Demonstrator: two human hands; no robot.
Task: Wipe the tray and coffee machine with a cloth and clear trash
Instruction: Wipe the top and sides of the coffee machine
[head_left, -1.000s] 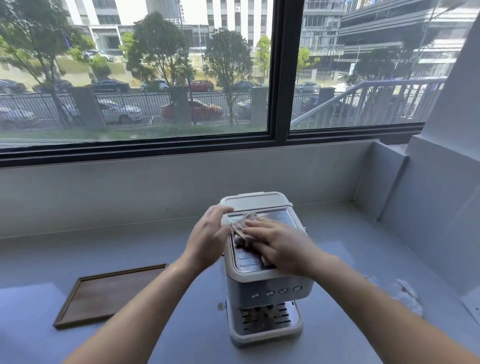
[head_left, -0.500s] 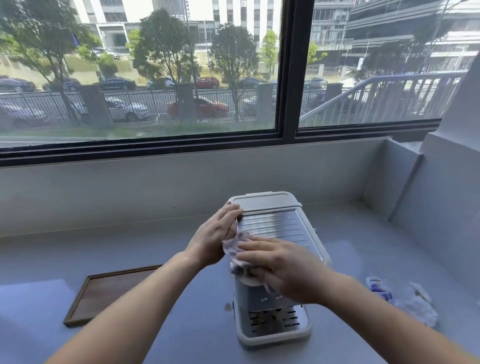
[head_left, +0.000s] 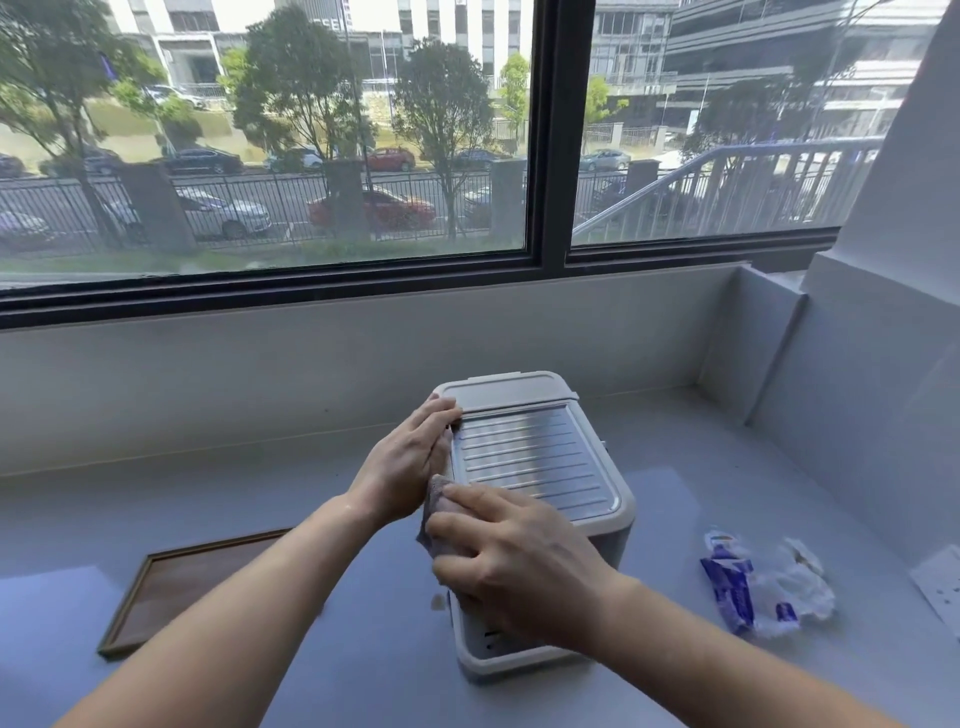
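Observation:
A white coffee machine (head_left: 540, 457) with a ribbed metal top stands on the grey counter in the middle. My left hand (head_left: 408, 462) rests against its upper left side, fingers on the top edge. My right hand (head_left: 514, 566) presses a small grey cloth (head_left: 434, 506) against the machine's front left corner; most of the cloth is hidden under the fingers. A brown wooden tray (head_left: 156, 587) lies flat on the counter to the left, partly behind my left forearm. Crumpled white and blue plastic trash (head_left: 763, 587) lies to the right of the machine.
The grey counter (head_left: 363, 649) runs under a wide window with a low wall behind it. A white wall and a stepped ledge (head_left: 857, 395) close off the right side. A white wall socket plate (head_left: 943, 587) shows at the far right.
My right hand has slid the cloth from the machine's top down to its front left corner. My left hand stayed on the left side. The view has shifted closer and leftward.

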